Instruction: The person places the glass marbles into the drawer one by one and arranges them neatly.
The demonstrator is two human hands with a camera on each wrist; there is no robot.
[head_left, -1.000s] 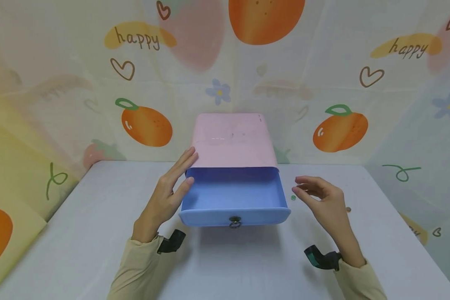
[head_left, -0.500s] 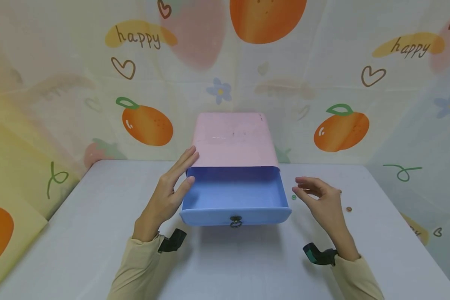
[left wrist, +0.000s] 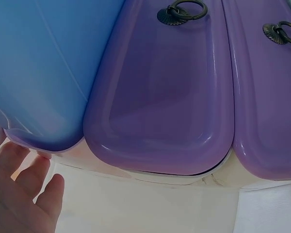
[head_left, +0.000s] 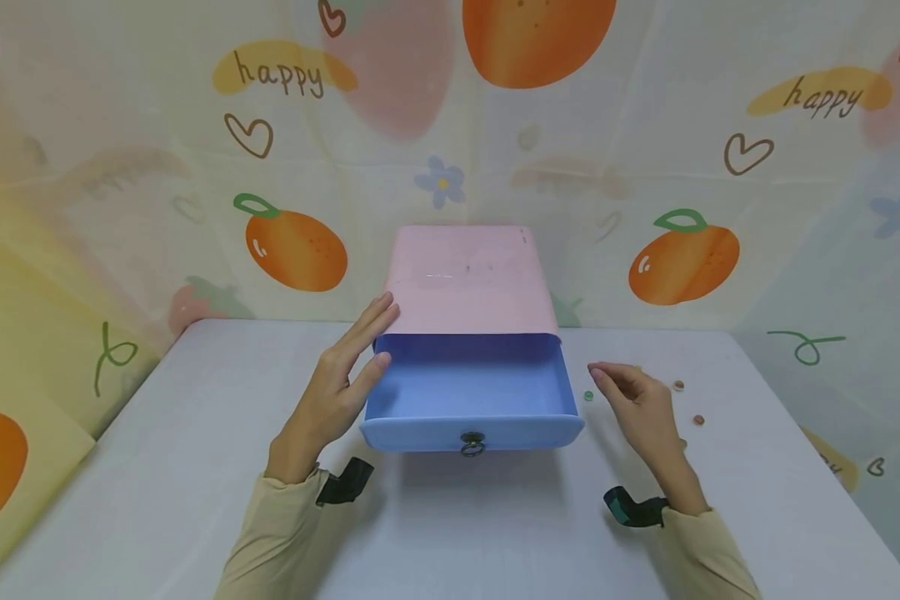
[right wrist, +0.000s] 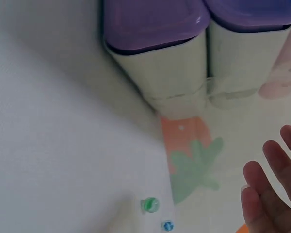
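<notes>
A pink drawer box [head_left: 468, 275] stands mid-table, its blue top drawer [head_left: 471, 433] pulled out and bare inside. My left hand [head_left: 328, 396] rests against the box's left side, fingers extended along the shell, thumb at the drawer's edge. In the left wrist view its fingertips [left wrist: 53, 187] lie by the case beneath the blue drawer. To the right of the drawer hovers my right hand [head_left: 640, 408], thumb and index tips close together, nothing visible between them. Beyond those fingers, the right wrist view shows a green marble [right wrist: 150, 204] and a smaller blue one [right wrist: 168, 226] on the table.
Below the blue drawer sit purple drawers [left wrist: 160, 97] with dark ring pulls [left wrist: 186, 10]. Small brown round pieces [head_left: 699, 420] lie right of my right hand. A fruit-print cloth [head_left: 570, 183] hangs behind the white table [head_left: 480, 542].
My right hand has shifted slightly left, and its thumb and index tips have come closer together, uncovering a brown piece behind it. My left hand and the box stay put.
</notes>
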